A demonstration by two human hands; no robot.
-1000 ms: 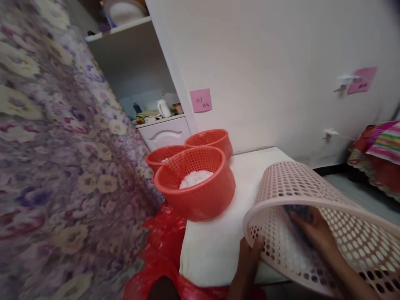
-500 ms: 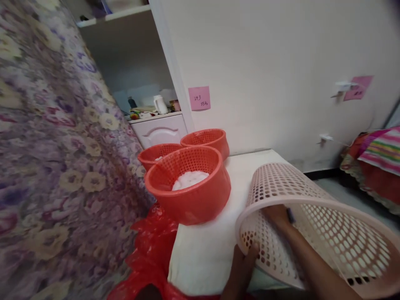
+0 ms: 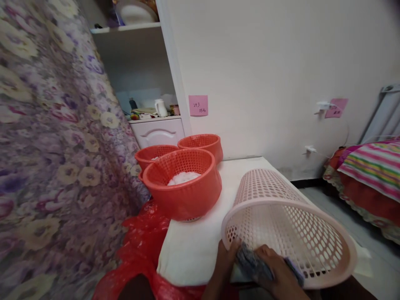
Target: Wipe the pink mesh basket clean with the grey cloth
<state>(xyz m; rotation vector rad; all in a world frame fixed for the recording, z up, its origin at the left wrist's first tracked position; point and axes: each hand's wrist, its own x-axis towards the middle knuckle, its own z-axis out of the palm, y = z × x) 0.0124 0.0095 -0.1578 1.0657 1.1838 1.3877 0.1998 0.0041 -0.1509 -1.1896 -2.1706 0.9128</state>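
A pale pink perforated basket (image 3: 281,216) lies tipped on its side on the white table (image 3: 193,246), mouth towards me. My left hand (image 3: 226,258) grips the rim at its lower left. My right hand (image 3: 271,271) is at the lower rim, closed on a dark blue-grey cloth (image 3: 253,260) that it holds just outside the basket's mouth.
Three orange-red perforated baskets (image 3: 184,183) stand at the table's far left, the nearest holding something white. Red plastic sheeting (image 3: 140,241) hangs at the table's left. A floral curtain (image 3: 46,146) fills the left. A shelf unit (image 3: 146,104), wall and striped bedding (image 3: 371,166) surround.
My right hand has drawn back from deep inside the pink basket to its lower rim, bringing the dark cloth out. The view has shifted right.
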